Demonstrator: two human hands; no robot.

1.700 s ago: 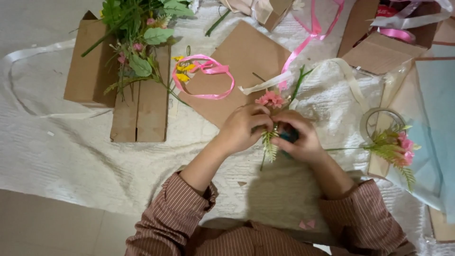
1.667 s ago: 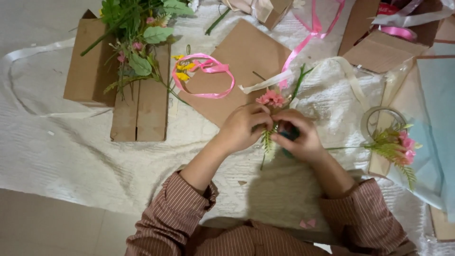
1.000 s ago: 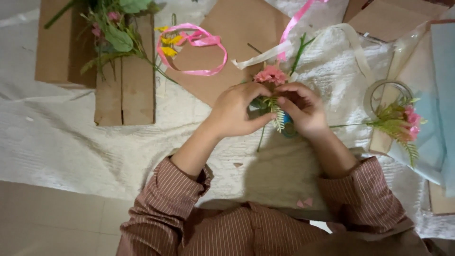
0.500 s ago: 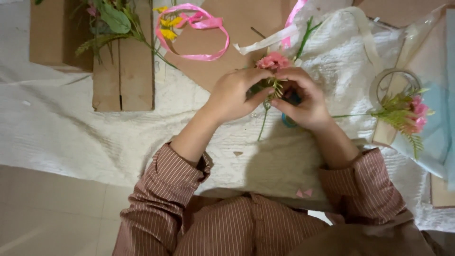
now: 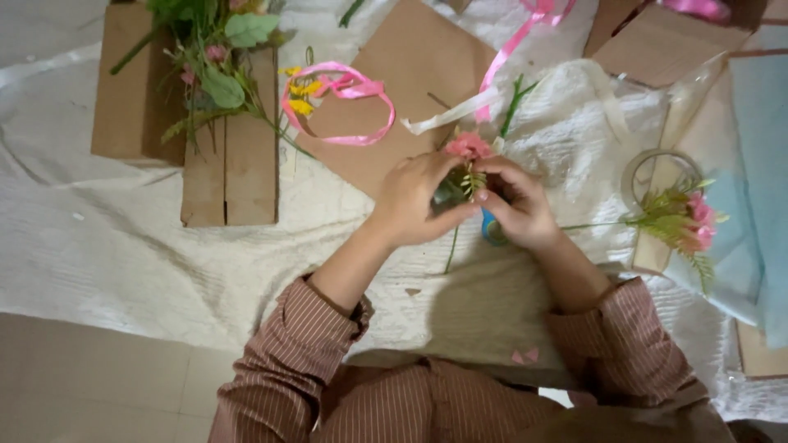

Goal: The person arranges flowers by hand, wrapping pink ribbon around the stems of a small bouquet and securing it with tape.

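Observation:
My left hand (image 5: 419, 201) and my right hand (image 5: 515, 205) meet over a white cloth (image 5: 123, 262), both closed on a small flower sprig (image 5: 468, 152). The sprig has a pink bloom on top, pale green fern-like leaves between my fingers and a thin green stem hanging below my hands. A small blue object (image 5: 492, 231) shows under my right palm; what it is stays unclear.
A looped pink ribbon (image 5: 349, 102) lies on brown cardboard (image 5: 410, 57) behind my hands. Leafy artificial flowers (image 5: 215, 57) rest on cardboard pieces at the left. Another pink flower sprig (image 5: 681, 221) and a roll of clear tape (image 5: 657, 168) lie at the right, beside light blue paper (image 5: 759, 189).
The view has tilted down, so the table items sit higher in frame. My hands stay together on the sprig, with small finger shifts around its stem.

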